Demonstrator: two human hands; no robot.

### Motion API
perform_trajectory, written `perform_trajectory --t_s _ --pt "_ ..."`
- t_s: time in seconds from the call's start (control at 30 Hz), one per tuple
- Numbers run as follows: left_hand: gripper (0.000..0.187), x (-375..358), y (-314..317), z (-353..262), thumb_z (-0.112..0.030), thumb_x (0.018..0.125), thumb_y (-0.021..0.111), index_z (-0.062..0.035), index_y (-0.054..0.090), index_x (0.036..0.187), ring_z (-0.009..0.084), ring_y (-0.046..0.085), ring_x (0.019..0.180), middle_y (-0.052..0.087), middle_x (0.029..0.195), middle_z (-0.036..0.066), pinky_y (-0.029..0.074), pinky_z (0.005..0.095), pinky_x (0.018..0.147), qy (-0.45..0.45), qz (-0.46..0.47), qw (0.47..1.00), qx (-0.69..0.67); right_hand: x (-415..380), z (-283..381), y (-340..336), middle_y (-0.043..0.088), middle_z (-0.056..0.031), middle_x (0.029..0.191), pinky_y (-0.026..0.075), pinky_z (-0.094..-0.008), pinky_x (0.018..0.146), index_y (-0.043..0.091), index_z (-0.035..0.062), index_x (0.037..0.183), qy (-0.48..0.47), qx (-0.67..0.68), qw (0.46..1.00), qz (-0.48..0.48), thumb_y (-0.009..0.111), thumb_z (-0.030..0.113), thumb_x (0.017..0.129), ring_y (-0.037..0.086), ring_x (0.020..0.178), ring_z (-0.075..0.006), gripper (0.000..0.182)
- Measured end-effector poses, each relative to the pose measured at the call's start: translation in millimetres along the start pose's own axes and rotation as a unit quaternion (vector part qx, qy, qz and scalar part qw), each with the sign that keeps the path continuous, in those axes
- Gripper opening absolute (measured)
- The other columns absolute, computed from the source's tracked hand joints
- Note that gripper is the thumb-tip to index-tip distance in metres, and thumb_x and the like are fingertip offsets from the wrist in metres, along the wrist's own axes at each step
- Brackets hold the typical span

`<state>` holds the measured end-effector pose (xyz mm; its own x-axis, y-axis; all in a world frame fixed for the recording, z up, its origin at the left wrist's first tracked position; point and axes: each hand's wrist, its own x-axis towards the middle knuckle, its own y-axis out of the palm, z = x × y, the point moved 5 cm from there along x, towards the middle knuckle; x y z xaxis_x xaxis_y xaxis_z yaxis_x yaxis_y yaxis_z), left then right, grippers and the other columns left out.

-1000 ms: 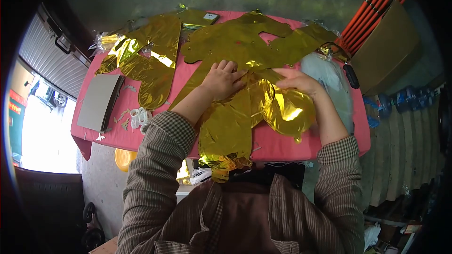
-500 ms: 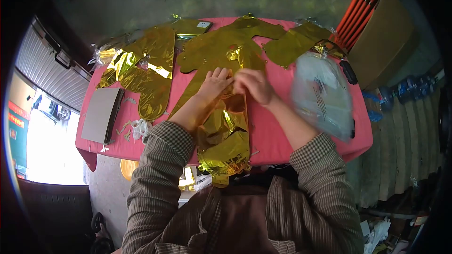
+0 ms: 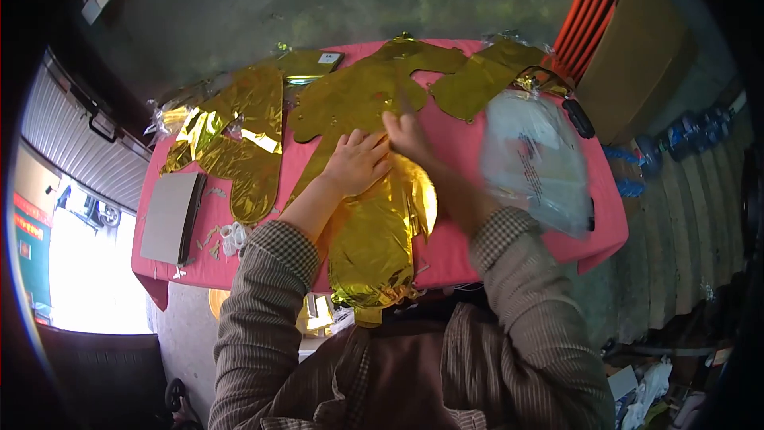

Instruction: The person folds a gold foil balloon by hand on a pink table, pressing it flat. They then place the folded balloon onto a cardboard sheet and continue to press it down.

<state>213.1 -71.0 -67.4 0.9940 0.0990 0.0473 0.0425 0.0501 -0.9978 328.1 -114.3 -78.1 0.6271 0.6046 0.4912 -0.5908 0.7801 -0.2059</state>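
A flat gold foil balloon (image 3: 368,239) lies lengthwise in front of me, its tabbed end hanging over the near table edge. My left hand (image 3: 358,163) presses on the upper part of it, fingers spread and palm down. Close beside it, to the right, is my right hand (image 3: 411,143), with its fingers smeared by motion; whether they grip anything does not show. A curled flap of foil (image 3: 422,195) stands up under the right wrist. Beyond both hands spreads another flat gold foil piece (image 3: 342,99).
More gold foil (image 3: 251,163) lies on the pink-covered table (image 3: 454,259)'s left. A grey board stack (image 3: 169,219) and white rolls (image 3: 233,237) sit at front left. At right are a clear plastic bag (image 3: 533,163) and a black object (image 3: 583,118); orange pipes (image 3: 590,12) stand behind.
My right hand has moved slightly left and its fingers now blur. The left hand lies lower on the foil. The near foil is turned and smoother, with a flap curling out right. The view has shifted slightly.
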Motion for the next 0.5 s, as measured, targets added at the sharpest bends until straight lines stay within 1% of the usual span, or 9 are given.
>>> perform_trajectory --t_s 0.07,0.1,0.13,0.17,0.27,0.33,0.37,0.4,0.5 --pt "0.049 12.0 53.7 23.7 -0.033 0.089 0.042 -0.017 0.038 0.135 0.0263 0.036 0.121 0.04 0.135 0.005 0.029 0.0414 0.098 -0.027 0.083 0.996 0.015 2.3 8.8 23.2 0.045 -0.0211 0.129 0.039 -0.0366 0.093 0.032 0.0078 0.136 -0.137 -0.151 0.978 0.036 0.048 0.022 0.087 0.05 0.112 -0.0329 0.053" --pt "0.05 15.8 92.0 38.4 -0.033 0.089 0.041 -0.0163 0.036 0.136 0.0268 0.031 0.126 0.038 0.138 0.006 0.026 0.0415 0.101 0.071 -0.051 0.945 -0.314 -5.7 16.2 36.9 0.039 -0.0206 0.134 0.034 -0.037 0.098 0.03 0.0095 0.138 -0.154 -0.207 0.961 0.097 0.047 0.023 0.088 0.043 0.12 -0.0322 0.054" --pt "0.051 19.0 128.2 59.4 -0.032 0.09 0.041 -0.0157 0.034 0.137 0.0273 0.026 0.131 0.035 0.14 0.006 0.024 0.0417 0.104 0.155 -0.179 0.763 -0.602 -18.3 26.3 47.2 0.032 -0.0201 0.14 0.029 -0.0375 0.103 0.028 0.0112 0.14 -0.171 -0.26 0.937 0.16 0.046 0.023 0.089 0.036 0.127 -0.0315 0.055" --pt "0.051 22.9 127.0 57.5 -0.032 0.09 0.041 -0.0157 0.034 0.137 0.0273 0.026 0.131 0.035 0.14 0.006 0.024 0.0417 0.104 0.153 -0.178 0.763 -0.603 -26.0 37.5 45.9 0.032 -0.0201 0.14 0.029 -0.0375 0.103 0.028 0.0112 0.14 -0.17 -0.259 0.937 0.162 0.046 0.023 0.089 0.036 0.127 -0.0315 0.055" --pt "0.054 26.1 85.2 39.7 -0.022 0.084 0.046 -0.0147 0.034 0.136 0.0284 0.028 0.128 0.034 0.139 0.008 0.025 0.0415 0.103 0.163 -0.391 0.821 -0.382 -36.6 68.7 45.2 0.031 -0.0186 0.141 0.02 -0.0365 0.109 0.028 0.0077 0.139 -0.164 -0.088 0.953 0.241 0.042 0.022 0.092 0.024 0.134 -0.0296 0.052" --pt "0.056 4.0 41.4 28.2 -0.018 0.082 0.048 -0.0143 0.034 0.136 0.0287 0.029 0.128 0.034 0.139 0.008 0.025 0.0415 0.102 0.153 -0.454 0.825 -0.299 -32.5 76.6 11.0 0.032 -0.0196 0.14 0.02 -0.0361 0.109 0.028 0.0017 0.138 -0.194 0.086 0.966 0.151 0.04 0.022 0.093 0.026 0.133 -0.0315 0.05" --pt "0.055 1.4 13.7 11.7 -0.019 0.082 0.049 -0.014 0.036 0.135 0.0278 0.032 0.123 0.036 0.137 0.007 0.028 0.0411 0.099 0.096 -0.256 0.949 -0.159 -27.1 68.2 -7.2 0.033 -0.0205 0.139 0.021 -0.0358 0.108 0.028 -0.0008 0.136 -0.138 0.086 0.982 0.1 0.04 0.022 0.094 0.027 0.132 -0.0317 0.05" --pt "0.053 -2.1 13.1 7.2 -0.019 0.082 0.05 -0.0137 0.038 0.133 0.0269 0.036 0.119 0.038 0.135 0.005 0.031 0.0406 0.097 0.033 -0.037 0.999 -0.008 -21.6 58.2 -27.4 0.034 -0.0215 0.139 0.023 -0.0354 0.108 0.029 -0.0033 0.135 -0.081 0.085 0.992 0.048 0.039 0.022 0.094 0.029 0.131 -0.0319 0.05" --pt "0.048 -3.2 12.7 6.2 -0.023 0.085 0.048 -0.0153 0.041 0.132 0.0248 0.039 0.115 0.041 0.132 0.003 0.033 0.04 0.094 0.025 -0.093 0.995 -0.02 -20.4 4.6 -47.6 0.033 -0.0164 0.141 0.024 -0.0315 0.106 0.029 -0.0009 0.136 -0.043 -0.098 0.992 0.062 0.038 0.024 0.095 0.03 0.132 -0.0233 0.049"
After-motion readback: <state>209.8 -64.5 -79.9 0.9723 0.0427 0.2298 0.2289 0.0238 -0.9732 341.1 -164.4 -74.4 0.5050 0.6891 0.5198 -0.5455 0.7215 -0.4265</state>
